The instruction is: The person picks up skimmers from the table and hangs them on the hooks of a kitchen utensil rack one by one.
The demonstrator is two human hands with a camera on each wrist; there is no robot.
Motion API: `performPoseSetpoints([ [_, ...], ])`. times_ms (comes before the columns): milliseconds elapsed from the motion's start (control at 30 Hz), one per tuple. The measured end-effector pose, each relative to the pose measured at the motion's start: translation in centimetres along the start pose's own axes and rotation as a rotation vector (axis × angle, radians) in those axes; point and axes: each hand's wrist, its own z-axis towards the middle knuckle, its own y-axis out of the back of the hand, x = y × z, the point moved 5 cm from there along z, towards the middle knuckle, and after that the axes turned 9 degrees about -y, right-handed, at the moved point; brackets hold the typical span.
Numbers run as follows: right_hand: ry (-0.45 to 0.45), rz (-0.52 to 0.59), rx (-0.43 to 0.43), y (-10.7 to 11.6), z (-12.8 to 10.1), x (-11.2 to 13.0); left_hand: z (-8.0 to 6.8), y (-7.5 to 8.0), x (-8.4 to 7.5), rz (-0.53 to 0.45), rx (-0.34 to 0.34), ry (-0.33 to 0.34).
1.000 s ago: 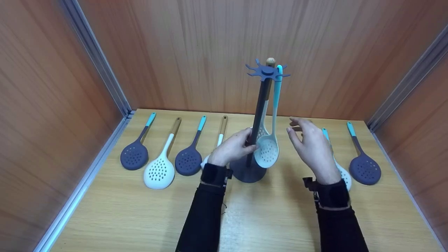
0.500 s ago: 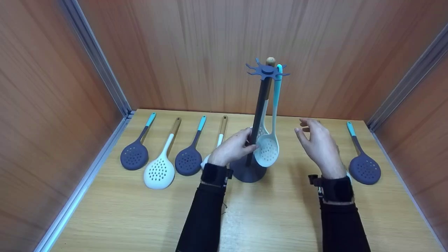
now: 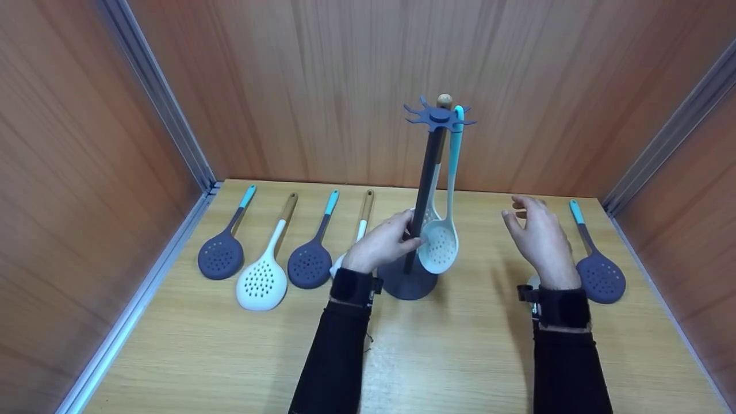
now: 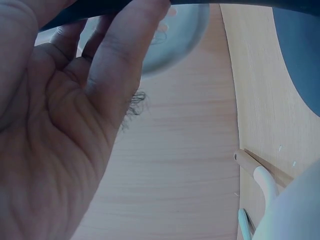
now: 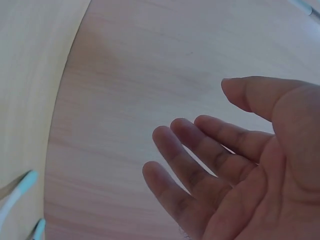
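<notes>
The left hand [image 3: 380, 241] hides part of the dark utensil stand [image 3: 426, 184] right of centre in the head view; its grip is clamped round the upright, thumb in front, fingertips lost behind. In the left wrist view the upright crosses the top edge, cutting off the fingertips, and a large pale shape at lower right is too blurred to name. Under that hand, a brown-handled pale utensil [image 3: 367, 207] shows its handle and only a scrap of its head.

On the stand, a turquoise-handled pale slotted spoon [image 3: 439, 247] hangs in front of a brown-handled slotted utensil [image 3: 433, 214], whose head is mostly covered. The right hand [image 3: 543, 241], right of the stand, holds nothing; its grip is loose, thumb and fingers apart. It covers nearly all of a pale utensil [image 3: 534, 281] on the desk [image 3: 448, 362], leaving a sliver left of the wrist. In the right wrist view two turquoise handle ends are cut off at lower left.

Compared with a second ago, the right hand has moved rightward, away from the stand; then, that pale utensil's turquoise handle and head edge showed beyond the wrist. Now the wrist also overlaps the edge of the dark skimmer [image 3: 601, 279] at right. The left hand and stand have stayed put.
</notes>
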Motion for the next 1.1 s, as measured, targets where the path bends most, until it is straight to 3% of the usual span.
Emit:
performPoseSetpoints([
  [1100,-0.154,-0.099,0.167,-0.3,2.7,-6.5,-0.2,0.0,0.0,-0.002,0.003,0.009],
])
